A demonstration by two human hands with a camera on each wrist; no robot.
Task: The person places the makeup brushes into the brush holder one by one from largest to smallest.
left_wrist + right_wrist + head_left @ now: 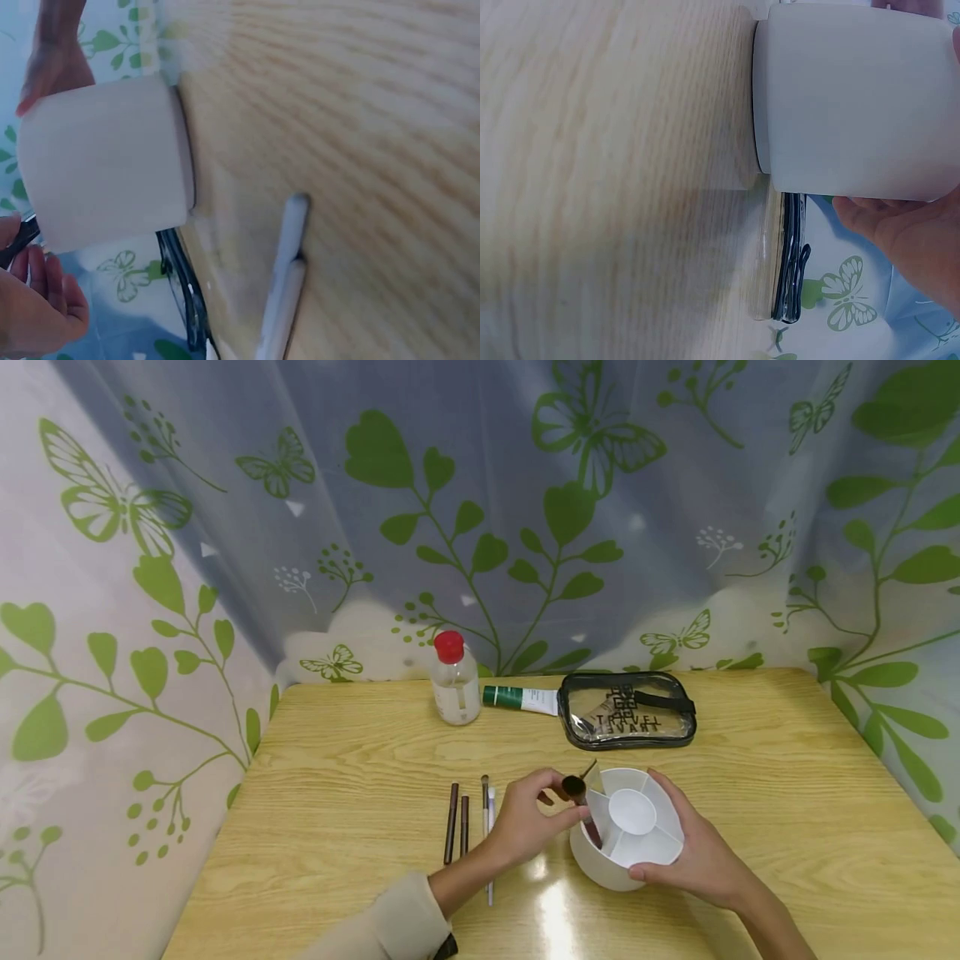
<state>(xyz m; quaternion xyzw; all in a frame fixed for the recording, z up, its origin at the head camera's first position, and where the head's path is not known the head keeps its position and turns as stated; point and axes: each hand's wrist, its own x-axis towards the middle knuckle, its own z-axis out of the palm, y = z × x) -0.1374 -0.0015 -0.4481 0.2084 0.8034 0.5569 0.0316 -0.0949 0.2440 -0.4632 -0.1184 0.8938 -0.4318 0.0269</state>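
Note:
My left hand [528,818] pinches a makeup brush [592,833], its dark bristles up and its handle slanting down into a compartment of a white round divided organizer [632,812]. Another thin item [590,770] sticks up at the organizer's far left rim, close to the left fingers. The right hand [701,852] grips the organizer from the right side, thumb at the near rim and fingers around the far side. In the right wrist view the organizer's smooth side wall [862,101] stands upright over the wooden table, fingers [870,217] against it.
Left of the organizer lie two dark brown sticks [452,822], a slim brush [485,797] and a pale stick [491,852]. Behind stand a red-capped clear bottle [456,689], a green and white tube [521,698] and a clear black-edged pouch [628,710]. A patterned curtain [480,510] borders the table.

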